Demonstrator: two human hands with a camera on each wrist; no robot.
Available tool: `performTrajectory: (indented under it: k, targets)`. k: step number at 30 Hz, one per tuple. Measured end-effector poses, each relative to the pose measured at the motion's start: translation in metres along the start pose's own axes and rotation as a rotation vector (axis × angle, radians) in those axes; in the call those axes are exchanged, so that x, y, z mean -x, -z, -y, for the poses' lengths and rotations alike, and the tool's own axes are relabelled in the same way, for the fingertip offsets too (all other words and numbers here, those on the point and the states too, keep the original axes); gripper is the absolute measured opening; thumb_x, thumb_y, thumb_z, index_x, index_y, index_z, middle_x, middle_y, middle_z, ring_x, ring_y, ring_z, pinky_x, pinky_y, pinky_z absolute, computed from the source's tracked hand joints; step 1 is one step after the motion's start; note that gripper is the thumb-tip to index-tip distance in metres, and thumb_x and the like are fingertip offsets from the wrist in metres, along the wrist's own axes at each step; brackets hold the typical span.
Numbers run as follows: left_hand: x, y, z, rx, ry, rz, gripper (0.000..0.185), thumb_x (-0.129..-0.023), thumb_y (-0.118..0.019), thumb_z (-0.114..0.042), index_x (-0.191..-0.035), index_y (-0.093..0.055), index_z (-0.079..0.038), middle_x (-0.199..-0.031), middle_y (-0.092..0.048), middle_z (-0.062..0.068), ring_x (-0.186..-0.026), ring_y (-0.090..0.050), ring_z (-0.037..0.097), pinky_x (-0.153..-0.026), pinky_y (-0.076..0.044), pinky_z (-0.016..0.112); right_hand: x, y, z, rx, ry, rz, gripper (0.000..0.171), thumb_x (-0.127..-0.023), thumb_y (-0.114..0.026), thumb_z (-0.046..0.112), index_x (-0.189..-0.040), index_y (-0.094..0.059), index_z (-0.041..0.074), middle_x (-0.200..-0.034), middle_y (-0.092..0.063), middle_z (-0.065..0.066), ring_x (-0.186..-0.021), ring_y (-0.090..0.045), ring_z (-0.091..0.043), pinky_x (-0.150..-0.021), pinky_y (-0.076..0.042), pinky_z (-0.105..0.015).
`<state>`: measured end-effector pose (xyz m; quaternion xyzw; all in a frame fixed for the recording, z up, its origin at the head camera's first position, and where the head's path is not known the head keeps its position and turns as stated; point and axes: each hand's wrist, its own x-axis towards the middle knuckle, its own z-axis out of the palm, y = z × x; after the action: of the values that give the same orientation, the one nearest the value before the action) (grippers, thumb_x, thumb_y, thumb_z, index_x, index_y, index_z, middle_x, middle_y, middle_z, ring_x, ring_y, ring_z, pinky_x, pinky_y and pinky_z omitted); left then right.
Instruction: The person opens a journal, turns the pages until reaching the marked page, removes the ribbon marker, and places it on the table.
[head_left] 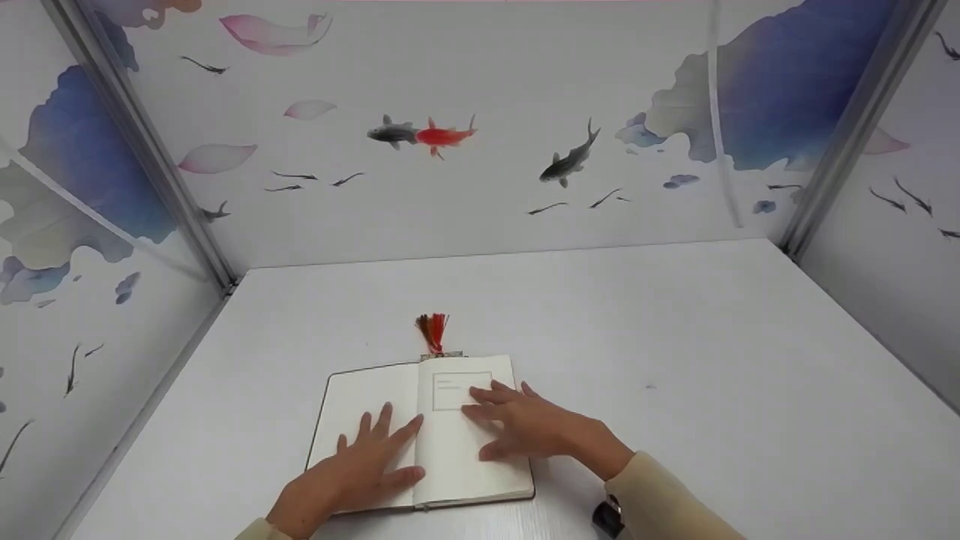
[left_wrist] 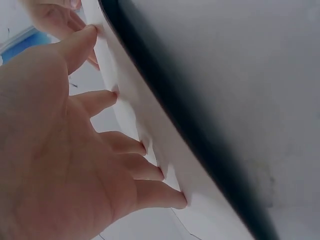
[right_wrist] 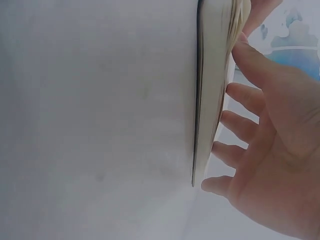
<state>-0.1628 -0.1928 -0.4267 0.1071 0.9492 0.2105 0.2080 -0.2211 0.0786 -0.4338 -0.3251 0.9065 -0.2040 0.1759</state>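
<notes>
A notebook (head_left: 457,465) lies spread on the white table, its cream pages up and a printed box near the top of the right page. Across the left page rests my left hand (head_left: 360,472), fingers spread and tips touching the paper. My right hand (head_left: 529,420) lies over the right page with its fingers apart. In the left wrist view the left hand (left_wrist: 70,150) presses its fingertips on the page. The right wrist view has the right hand (right_wrist: 280,135) beside the thick page block (right_wrist: 215,75), fingertips at the page surface. A bookmark with a red and brown tassel (head_left: 433,331) sticks out of the notebook's top.
Beneath the notebook is a white table (head_left: 675,322). White panels painted with fish and petals (head_left: 487,202) stand at the back and both sides, joined by metal posts (head_left: 150,142). A black object (head_left: 607,517) shows by the right sleeve (head_left: 667,495).
</notes>
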Motion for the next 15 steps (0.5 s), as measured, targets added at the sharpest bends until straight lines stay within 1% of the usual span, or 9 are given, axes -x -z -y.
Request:
performTrajectory:
  k: [5,8,12,15]
  targets:
    - [-0.0035,-0.0016,-0.0026,-0.007,0.005,0.015,0.078,-0.094,-0.053,-0.064,-0.159,-0.026,-0.032,-0.168,-0.003,0.025,-0.153,-0.002,0.053,-0.114,-0.008,0.077,0.0037,0.0008,-0.0023,0.002,0.001,-0.009,0.065,-0.092,-0.070,0.040,-0.151,-0.048,0.023,-0.165,-0.033,-0.002,-0.156,-0.019,-0.032,-0.124,-0.013,-0.061]
    - [-0.0062,-0.0019,-0.0040,-0.017,0.019,0.029,0.076,-0.094,-0.055,-0.062,-0.158,-0.025,-0.038,-0.168,-0.002,0.025,-0.153,-0.002,0.052,-0.115,-0.008,0.077,0.0056,0.0017,-0.0005,0.009,-0.007,-0.009,0.064,-0.092,-0.072,0.037,-0.150,-0.049,0.021,-0.164,-0.034,-0.004,-0.156,-0.021,-0.034,-0.125,-0.016,-0.058]
    - [-0.0061,0.0009,-0.0043,-0.031,0.040,0.049,0.074,-0.093,-0.056,-0.062,-0.157,-0.028,-0.038,-0.167,-0.004,0.026,-0.153,-0.003,0.053,-0.114,-0.009,0.078,0.0062,0.0030,0.0048,0.039,-0.015,0.010,0.063,-0.092,-0.073,0.036,-0.149,-0.050,0.021,-0.164,-0.035,-0.004,-0.155,-0.025,-0.032,-0.125,-0.022,-0.053]
    - [-0.0050,0.0032,-0.0042,-0.036,0.047,0.058,0.074,-0.093,-0.056,-0.062,-0.157,-0.029,-0.038,-0.167,-0.005,0.027,-0.153,-0.004,0.053,-0.113,-0.010,0.079,0.0076,0.0034,0.0076,0.055,-0.019,0.025,0.064,-0.091,-0.073,0.037,-0.149,-0.050,0.022,-0.164,-0.034,-0.003,-0.155,-0.026,-0.031,-0.123,-0.026,-0.052]
